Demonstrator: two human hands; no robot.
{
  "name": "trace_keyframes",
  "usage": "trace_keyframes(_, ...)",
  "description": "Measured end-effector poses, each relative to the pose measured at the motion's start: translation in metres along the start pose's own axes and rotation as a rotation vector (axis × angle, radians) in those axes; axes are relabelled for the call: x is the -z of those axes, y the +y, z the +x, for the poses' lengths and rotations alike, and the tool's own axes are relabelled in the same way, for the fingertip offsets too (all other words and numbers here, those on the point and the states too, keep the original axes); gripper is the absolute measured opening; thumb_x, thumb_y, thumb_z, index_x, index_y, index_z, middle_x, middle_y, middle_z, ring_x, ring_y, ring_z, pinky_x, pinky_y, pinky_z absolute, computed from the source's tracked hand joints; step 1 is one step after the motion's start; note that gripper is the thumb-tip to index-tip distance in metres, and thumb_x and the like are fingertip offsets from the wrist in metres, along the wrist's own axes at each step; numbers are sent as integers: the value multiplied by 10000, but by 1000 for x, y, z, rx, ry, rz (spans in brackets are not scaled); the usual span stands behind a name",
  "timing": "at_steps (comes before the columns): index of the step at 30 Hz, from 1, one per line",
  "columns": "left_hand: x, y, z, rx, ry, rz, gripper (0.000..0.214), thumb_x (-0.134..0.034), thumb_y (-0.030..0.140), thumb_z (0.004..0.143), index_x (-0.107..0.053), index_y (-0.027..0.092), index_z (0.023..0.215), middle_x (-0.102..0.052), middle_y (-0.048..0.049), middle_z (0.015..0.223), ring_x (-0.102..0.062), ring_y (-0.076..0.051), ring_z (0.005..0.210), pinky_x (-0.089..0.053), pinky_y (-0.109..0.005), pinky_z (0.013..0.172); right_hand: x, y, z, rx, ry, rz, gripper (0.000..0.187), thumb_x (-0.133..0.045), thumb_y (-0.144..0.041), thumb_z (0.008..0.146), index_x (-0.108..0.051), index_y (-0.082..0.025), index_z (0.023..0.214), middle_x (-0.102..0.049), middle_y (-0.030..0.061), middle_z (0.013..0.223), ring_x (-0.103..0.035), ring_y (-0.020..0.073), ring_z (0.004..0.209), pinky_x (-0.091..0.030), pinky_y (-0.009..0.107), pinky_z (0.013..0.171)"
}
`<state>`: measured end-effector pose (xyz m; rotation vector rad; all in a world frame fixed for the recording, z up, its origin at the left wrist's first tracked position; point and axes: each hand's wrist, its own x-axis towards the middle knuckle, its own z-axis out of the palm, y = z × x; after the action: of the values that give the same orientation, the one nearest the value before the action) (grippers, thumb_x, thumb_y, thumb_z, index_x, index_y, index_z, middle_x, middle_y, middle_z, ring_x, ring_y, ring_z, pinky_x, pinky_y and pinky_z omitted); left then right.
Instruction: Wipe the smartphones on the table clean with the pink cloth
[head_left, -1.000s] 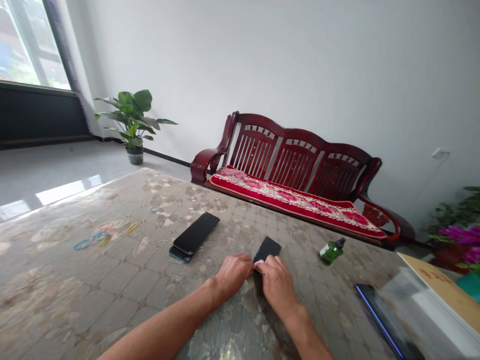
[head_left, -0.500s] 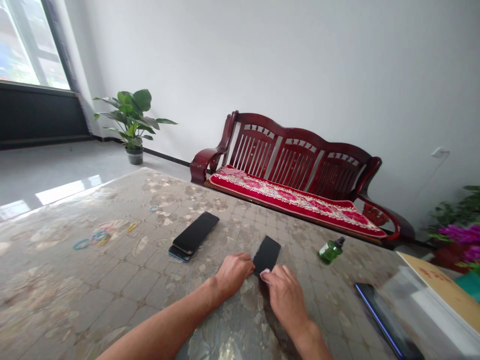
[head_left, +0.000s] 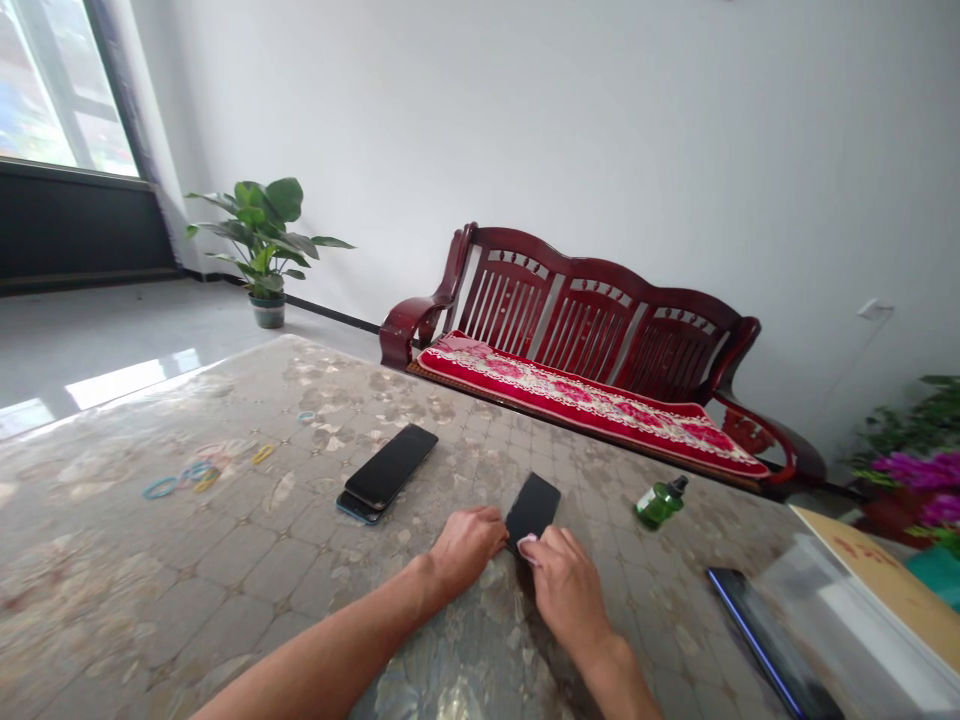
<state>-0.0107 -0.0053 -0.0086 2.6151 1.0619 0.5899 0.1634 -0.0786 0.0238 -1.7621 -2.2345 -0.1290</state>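
A dark smartphone (head_left: 534, 503) lies screen up on the table in front of me. My left hand (head_left: 472, 540) is closed, its fingertips gripping the phone's lower left edge. In my right hand (head_left: 564, 575) a small pale pink cloth (head_left: 528, 547) is pinched between the fingers, pressed against the lower end of the screen. Left of my hands, a black phone (head_left: 394, 465) rests on top of another phone (head_left: 358, 508), of which only a bluish edge shows. To the right stands a green spray bottle (head_left: 658, 503) with a black top.
The table (head_left: 247, 560) has a patterned cover under clear plastic. Several coloured rings (head_left: 199, 472) lie at the left. A blue-edged phone (head_left: 769, 640) sits at the right beside a cardboard-topped box (head_left: 885, 570). Beyond the table is a wooden bench (head_left: 585, 300).
My right hand and the cloth have shifted very slightly left on the phone. My left hand keeps its place at the edge.
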Motion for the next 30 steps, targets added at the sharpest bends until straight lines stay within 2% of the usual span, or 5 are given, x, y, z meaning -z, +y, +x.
trace_keyframes(8, 1, -1, 0, -10, -14, 4, 213, -531, 179, 942, -672, 192, 782, -659, -23, 840, -627, -151, 816, -463, -212, 749, -6, 21, 41, -163, -6, -108, 263, -502, -153, 937, -734, -271, 982, -637, 39, 895, -547, 175, 876, -345, 262, 758)
trace_keyframes(17, 1, 0, 0, 15, -7, -5, 187, -547, 165, 930, -689, 186, 810, -661, -28, 826, -635, -153, 792, -465, -212, 715, 0, -5, 4, -1, -4, -8, 348, -398, -159, 985, -720, -273, 920, -608, 28, 836, -535, 165, 853, -340, 259, 763)
trace_keyframes(25, 4, 0, 0, -7, -37, 18, 203, -552, 161, 936, -690, 184, 788, -671, -29, 841, -642, -157, 802, -477, -216, 745, -9, 18, 62, -165, -35, -93, 274, -500, -160, 932, -741, -275, 993, -652, 46, 915, -542, 184, 900, -351, 266, 772)
trace_keyframes(27, 4, 0, 1, -7, -37, 25, 195, -561, 160, 933, -691, 184, 790, -675, -28, 844, -645, -160, 807, -478, -218, 747, -8, 14, 64, -176, -42, -99, 269, -501, -152, 929, -744, -263, 966, -651, 51, 913, -542, 185, 896, -348, 267, 761)
trace_keyframes(30, 3, 1, 1, -2, -28, 33, 168, -576, 160, 925, -695, 186, 809, -679, -27, 854, -646, -164, 818, -478, -218, 744, -6, 3, 49, -111, -41, -81, 283, -477, -151, 942, -737, -261, 931, -636, 46, 885, -536, 182, 874, -341, 269, 753)
